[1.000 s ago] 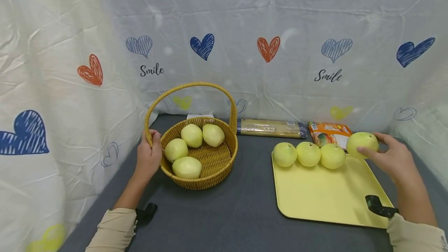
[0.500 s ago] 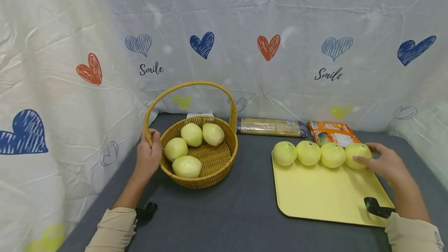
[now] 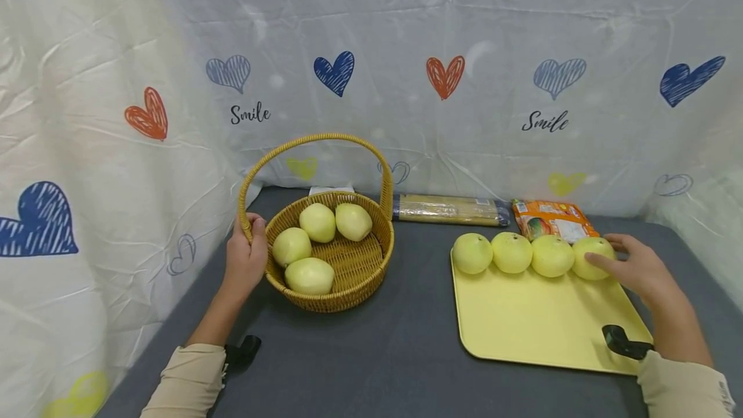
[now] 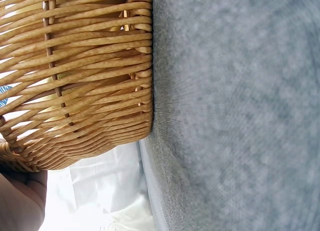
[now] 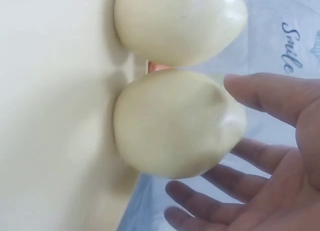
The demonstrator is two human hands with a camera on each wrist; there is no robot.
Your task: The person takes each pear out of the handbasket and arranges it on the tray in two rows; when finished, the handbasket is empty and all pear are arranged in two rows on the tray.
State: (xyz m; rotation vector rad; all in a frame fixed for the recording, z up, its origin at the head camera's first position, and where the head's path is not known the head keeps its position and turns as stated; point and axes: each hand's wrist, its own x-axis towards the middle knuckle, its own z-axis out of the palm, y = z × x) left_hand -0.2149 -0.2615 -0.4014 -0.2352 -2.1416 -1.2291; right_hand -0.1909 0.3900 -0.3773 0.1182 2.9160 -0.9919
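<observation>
**Down from its raised spot a second ago: fourth pale fruit (image 3: 589,247) now on the yellow tray (image 3: 540,321)!**

It sits at the right end of the back row, beside three pale neighbours (image 3: 512,253), my right hand (image 3: 641,269) curving round its far side. From the head most of my fingers vanish behind it, but the right wrist view gives them away: loosely spread, thumb tip at the fruit's upper edge (touching or just beside, I can't tell). That same view catches a sliver of orange between fruit and neighbour, while from the head the two look pressed together.

Over on the left, my left hand (image 3: 246,255) holds the basket handle (image 3: 325,137) near its base, fingers mostly hidden; the left wrist view cuts the hand off at the corner but shows the woven basket (image 3: 342,303) standing flat on grey cloth (image 4: 240,111). Four more pale fruits (image 3: 309,276) lie inside.

Writing? "Smile", twice, on the backdrop (image 3: 406,24). The orange packet (image 3: 557,217) has print too small to read, its lower edge blocked by the row.
</observation>
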